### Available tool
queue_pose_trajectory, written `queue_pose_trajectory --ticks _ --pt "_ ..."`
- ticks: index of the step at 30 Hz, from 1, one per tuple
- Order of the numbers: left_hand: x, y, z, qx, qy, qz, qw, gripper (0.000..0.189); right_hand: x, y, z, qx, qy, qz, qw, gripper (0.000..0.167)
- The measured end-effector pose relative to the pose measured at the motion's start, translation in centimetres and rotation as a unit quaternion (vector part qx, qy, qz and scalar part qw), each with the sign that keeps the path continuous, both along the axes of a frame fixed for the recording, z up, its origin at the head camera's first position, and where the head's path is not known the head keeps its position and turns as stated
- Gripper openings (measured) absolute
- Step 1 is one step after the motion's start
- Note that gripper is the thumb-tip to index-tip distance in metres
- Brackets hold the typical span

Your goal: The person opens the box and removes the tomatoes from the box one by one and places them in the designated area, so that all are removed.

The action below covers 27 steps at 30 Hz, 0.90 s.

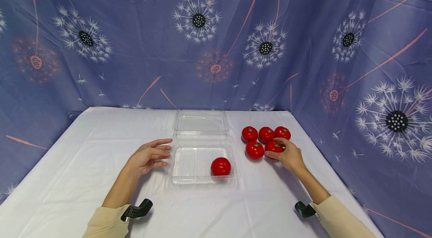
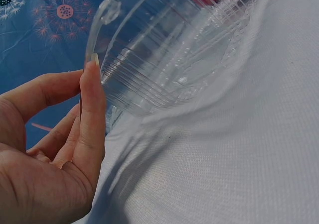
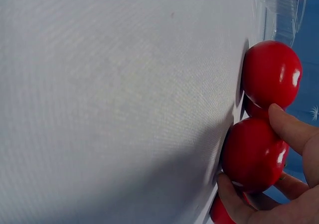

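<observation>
My right hand (image 1: 290,157) holds a red tomato (image 3: 254,154), with thumb and fingers spread round its sides. This tomato is the front right one of a small cluster on the cloth; a neighbouring tomato (image 3: 271,77) sits close beside it in the right wrist view. My left hand (image 1: 147,156) is at the left side of a clear plastic clamshell container (image 1: 189,146), its fingers extended and fingertips right at the rim. The container lies with its lid (image 1: 201,121) folded back. One tomato (image 1: 221,166) sits in the front right corner of its base.
Behind the held tomato are more tomatoes, including a back left one (image 1: 249,134) and a back right one (image 1: 282,133). A white cloth (image 1: 101,148) covers the table. Blue dandelion-patterned curtains (image 1: 141,42) close off the back and sides.
</observation>
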<state>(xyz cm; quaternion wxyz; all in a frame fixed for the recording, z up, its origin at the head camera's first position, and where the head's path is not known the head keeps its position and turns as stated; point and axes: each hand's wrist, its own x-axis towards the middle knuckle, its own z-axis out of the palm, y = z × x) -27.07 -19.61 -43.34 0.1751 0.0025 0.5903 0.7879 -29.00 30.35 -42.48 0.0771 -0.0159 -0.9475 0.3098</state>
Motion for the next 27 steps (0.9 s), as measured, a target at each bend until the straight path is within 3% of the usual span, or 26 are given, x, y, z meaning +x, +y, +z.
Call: queue_pose_trajectory --ticks 17,27 --pt "0.0 0.0 0.0 -0.004 0.002 0.002 1.0000 0.054 -0.1 0.1 -0.1 0.000 -0.007 0.005 1.0000 0.071" --pt "0.0 0.0 0.0 -0.002 0.002 0.002 1.0000 0.053 -0.1 0.2 0.9 0.007 -0.020 0.016 0.9997 0.077"
